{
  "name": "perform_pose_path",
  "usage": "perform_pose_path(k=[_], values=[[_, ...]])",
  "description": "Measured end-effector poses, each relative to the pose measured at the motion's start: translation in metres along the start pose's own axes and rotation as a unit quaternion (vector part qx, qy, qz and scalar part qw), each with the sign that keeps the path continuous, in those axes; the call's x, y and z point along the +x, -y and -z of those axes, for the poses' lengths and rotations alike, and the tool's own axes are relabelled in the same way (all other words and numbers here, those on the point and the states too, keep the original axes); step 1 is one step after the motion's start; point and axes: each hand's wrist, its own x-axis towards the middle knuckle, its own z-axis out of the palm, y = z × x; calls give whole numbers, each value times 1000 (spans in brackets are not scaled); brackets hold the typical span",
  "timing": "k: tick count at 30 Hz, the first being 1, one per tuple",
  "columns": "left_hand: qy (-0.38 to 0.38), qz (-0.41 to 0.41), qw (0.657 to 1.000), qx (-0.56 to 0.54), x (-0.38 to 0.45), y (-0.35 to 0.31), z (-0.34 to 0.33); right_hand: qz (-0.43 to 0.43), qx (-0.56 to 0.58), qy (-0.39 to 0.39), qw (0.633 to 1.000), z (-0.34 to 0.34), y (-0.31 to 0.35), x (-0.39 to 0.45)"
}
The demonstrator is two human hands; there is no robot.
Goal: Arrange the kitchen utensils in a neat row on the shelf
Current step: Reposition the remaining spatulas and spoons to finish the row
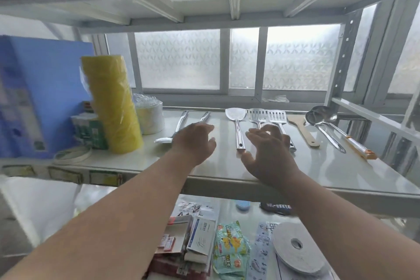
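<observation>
1. The fingers [268, 130] of my right hand [270, 154] are spread and loosely curled, holding nothing – they hover over the handles of the two slotted steel turners.
2. My left hand [193, 143] is also relaxed, fingers loosely bent with nothing pinched; it hangs above the handles of the two utensils on the left.
3. The utensils lie on the pale metal shelf [318, 173], handles mostly toward me:
   - a steel spoon [169, 136] lying the other way, bowl nearest me, with a second steel handle [204, 116] beside it, its head hidden under my left hand;
   - a solid steel spatula [236, 120], clear between my hands;
   - a slotted steel turner [256, 114] and a second, squarer slotted turner [276, 117] just beside it;
   - a wooden spatula [302, 129];
   - a steel ladle [322, 125] and an orange-handled steel ladle [354, 143], bowls overlapping at the back – I can't tell whether they touch.
4. At the shelf's left end stand a yellow wrapped stack of cups [113, 104], a white roll [151, 118] and a blue box [34, 93].
5. The lower shelf holds packets, booklets and a grey roll of tape [297, 248].
</observation>
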Motion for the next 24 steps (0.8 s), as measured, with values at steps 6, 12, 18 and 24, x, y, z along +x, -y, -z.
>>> perform_pose_path(k=[6, 12, 18, 24], values=[[98, 60, 988, 107, -14, 23, 0, 4, 10, 6, 1000, 6, 7, -11], [-128, 68, 984, -108, -15, 23, 11, 3, 22, 6, 1000, 11, 7, -20], [-251, 217, 823, -461, -2, 10, 60, 24, -1, -1, 1000, 11, 3, -22], [-255, 254, 749, -556, 0, 17, 74, 32, -41, -10, 999, 17, 0, -17]])
